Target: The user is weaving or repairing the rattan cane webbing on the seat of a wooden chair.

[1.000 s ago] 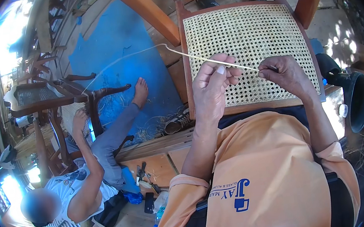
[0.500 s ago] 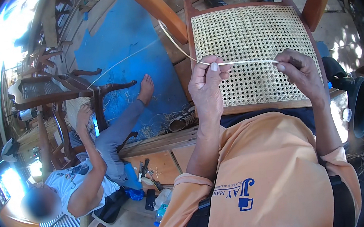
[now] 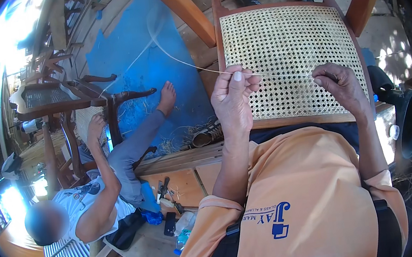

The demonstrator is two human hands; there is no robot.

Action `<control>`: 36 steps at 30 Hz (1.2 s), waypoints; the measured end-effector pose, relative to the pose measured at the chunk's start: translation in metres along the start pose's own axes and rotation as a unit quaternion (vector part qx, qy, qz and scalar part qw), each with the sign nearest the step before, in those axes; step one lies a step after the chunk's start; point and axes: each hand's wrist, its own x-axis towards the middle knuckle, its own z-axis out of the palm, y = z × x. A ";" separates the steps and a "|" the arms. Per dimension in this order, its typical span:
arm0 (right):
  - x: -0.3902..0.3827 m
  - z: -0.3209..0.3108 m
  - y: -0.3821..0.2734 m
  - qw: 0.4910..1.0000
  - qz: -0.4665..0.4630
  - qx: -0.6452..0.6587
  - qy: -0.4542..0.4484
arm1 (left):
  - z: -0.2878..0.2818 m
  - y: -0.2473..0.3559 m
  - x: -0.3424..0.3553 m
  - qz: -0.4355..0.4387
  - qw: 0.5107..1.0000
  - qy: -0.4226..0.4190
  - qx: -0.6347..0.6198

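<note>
A thin pale cane strand (image 3: 186, 64) runs between my two hands above a woven cane chair seat (image 3: 286, 34). My left hand (image 3: 234, 93) pinches it between thumb and fingers over the seat's left side. Its free length loops out from there to the left, over the blue sheet. At the seat's right side, my right hand (image 3: 340, 84) grips the strand's other end between thumb and forefinger. The stretch between the hands lies nearly level and looks very thin against the weave. The wooden chair frame (image 3: 221, 51) borders the seat.
On the left a co-worker (image 3: 98, 205) sits with one hand at a dark carved chair (image 3: 58, 106). A blue sheet (image 3: 131, 41) covers part of the floor. Tools (image 3: 165, 193) and a phone (image 3: 170, 224) lie on the boards; a dark bucket (image 3: 410, 117) stands at right.
The strand's free loop has swung farther left and up over the blue sheet. Between my hands the strand now looks thinner. Both hands stay in nearly the same place.
</note>
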 end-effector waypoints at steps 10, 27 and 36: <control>0.002 -0.006 -0.003 0.989 0.064 -0.032 -0.131 | -0.013 0.011 0.016 0.076 0.969 0.112 0.208; 0.011 -0.022 0.022 0.980 0.079 -0.109 -0.147 | -0.083 0.046 0.040 0.126 0.943 0.255 0.171; 0.008 -0.028 0.009 0.970 0.178 -0.025 -0.165 | -0.096 0.064 0.038 0.155 0.951 0.221 0.152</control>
